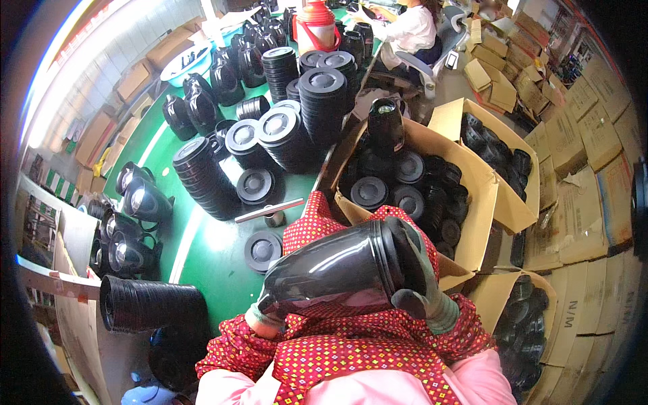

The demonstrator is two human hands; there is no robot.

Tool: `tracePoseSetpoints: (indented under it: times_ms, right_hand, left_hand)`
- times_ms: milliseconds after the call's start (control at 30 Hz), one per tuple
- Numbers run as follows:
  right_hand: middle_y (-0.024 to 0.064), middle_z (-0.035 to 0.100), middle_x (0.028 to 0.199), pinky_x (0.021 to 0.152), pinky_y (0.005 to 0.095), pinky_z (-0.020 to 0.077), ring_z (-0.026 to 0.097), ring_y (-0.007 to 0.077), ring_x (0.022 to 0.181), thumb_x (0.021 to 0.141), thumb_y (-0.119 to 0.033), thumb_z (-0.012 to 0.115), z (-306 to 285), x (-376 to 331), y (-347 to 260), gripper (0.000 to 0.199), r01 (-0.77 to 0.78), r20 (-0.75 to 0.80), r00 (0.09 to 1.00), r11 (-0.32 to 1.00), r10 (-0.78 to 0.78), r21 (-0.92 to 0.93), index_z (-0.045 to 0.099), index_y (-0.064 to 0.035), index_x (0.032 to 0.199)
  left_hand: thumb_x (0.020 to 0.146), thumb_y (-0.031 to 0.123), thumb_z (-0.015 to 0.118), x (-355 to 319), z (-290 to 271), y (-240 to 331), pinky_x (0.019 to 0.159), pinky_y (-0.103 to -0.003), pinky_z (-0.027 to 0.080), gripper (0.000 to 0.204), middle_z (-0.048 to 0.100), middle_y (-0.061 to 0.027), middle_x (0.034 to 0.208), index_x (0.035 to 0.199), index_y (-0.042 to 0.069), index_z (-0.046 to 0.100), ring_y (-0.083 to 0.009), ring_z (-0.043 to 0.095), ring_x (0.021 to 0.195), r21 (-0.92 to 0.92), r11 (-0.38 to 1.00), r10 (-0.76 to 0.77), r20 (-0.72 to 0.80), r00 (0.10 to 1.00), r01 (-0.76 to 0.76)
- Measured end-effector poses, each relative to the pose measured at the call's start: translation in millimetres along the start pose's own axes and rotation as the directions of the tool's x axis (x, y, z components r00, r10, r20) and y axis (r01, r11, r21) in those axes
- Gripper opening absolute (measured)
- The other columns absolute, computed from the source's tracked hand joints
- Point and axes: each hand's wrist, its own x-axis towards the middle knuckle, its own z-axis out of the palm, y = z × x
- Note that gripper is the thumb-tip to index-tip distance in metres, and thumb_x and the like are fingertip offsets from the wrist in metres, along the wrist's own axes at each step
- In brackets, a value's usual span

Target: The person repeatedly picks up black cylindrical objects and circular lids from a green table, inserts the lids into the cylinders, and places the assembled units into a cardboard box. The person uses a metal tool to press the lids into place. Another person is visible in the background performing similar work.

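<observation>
A glossy black plastic jug body [324, 273] lies sideways across my lap, with its ringed end to the right. My right hand [422, 283], in a grey-green glove with dark fingertips, is closed around that ringed end. At the opposite end, beside a small spout, my left hand [262, 316] holds the jug from below; its fingers are mostly hidden behind the jug. A round black lid [263, 251] lies flat on the green table [223, 250] just beyond the jug. Near it a flat metal strip [270, 210] rests across a small metal cylinder [275, 219].
Stacks of black lids [322, 101] and several black jugs [202, 101] crowd the table. An open carton [476, 182] of black parts stands at the right. A red-topped flask [316, 30] stands at the back, near a person in white [413, 28]. A ribbed black stack [152, 305] sits at left.
</observation>
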Motion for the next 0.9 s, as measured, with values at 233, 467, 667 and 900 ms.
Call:
tracePoseSetpoints:
  times_ms: [233, 467, 667, 900]
  right_hand:
    - [0.0253, 0.028, 0.169, 0.128, 0.0498, 0.0188, 0.028, 0.0420, 0.156, 0.088, -0.057, 0.080, -6, 0, 1, 0.109, 0.091, 0.065, 0.994, 0.993, -0.087, -0.076, 0.031, 0.0028, 0.165]
    - [0.0109, 0.037, 0.168, 0.130, 0.0292, 0.0227, 0.037, 0.0190, 0.154, 0.117, -0.043, 0.033, -22, -3, 47, 0.065, -0.483, -0.039, 0.798, 0.678, 0.601, 0.554, 0.032, 0.0033, 0.163]
    - [0.0191, 0.029, 0.172, 0.131, 0.0430, 0.0155, 0.029, 0.0317, 0.158, 0.106, -0.066, 0.045, -39, 33, -35, 0.093, -0.230, 0.100, 0.967, 0.972, 0.233, -0.048, 0.026, 0.0020, 0.166]
    - [0.0191, 0.027, 0.173, 0.129, 0.0416, 0.0211, 0.027, 0.0291, 0.160, 0.102, -0.067, 0.055, 2, 22, -9, 0.099, -0.134, 0.021, 0.990, 0.896, 0.138, 0.424, 0.024, 0.0015, 0.167]
  left_hand:
    - [0.079, 0.010, 0.084, -3, -2, 4, 0.096, -0.040, 0.057, 0.041, 0.070, -0.0267, 0.128, 0.115, -0.005, 0.072, -0.0356, 0.074, 0.110, 0.034, 0.998, 0.045, -0.022, 0.999, -0.044]
    - [0.079, 0.012, 0.086, -6, 20, 84, 0.094, -0.040, 0.058, 0.043, 0.070, -0.0277, 0.127, 0.115, -0.004, 0.072, -0.0365, 0.074, 0.108, 0.932, -0.133, 0.763, 0.314, 0.566, -0.338]
    - [0.086, 0.008, 0.076, -24, 16, 88, 0.101, -0.039, 0.056, 0.028, 0.070, -0.0233, 0.131, 0.112, -0.003, 0.075, -0.0294, 0.072, 0.112, 0.893, 0.375, 0.681, -0.082, 0.728, -0.250]
    - [0.088, 0.013, 0.080, -19, 24, 89, 0.110, -0.044, 0.050, 0.045, 0.066, -0.0207, 0.137, 0.127, -0.005, 0.066, -0.0304, 0.066, 0.123, 0.957, 0.073, 0.660, 0.166, 0.733, -0.282]
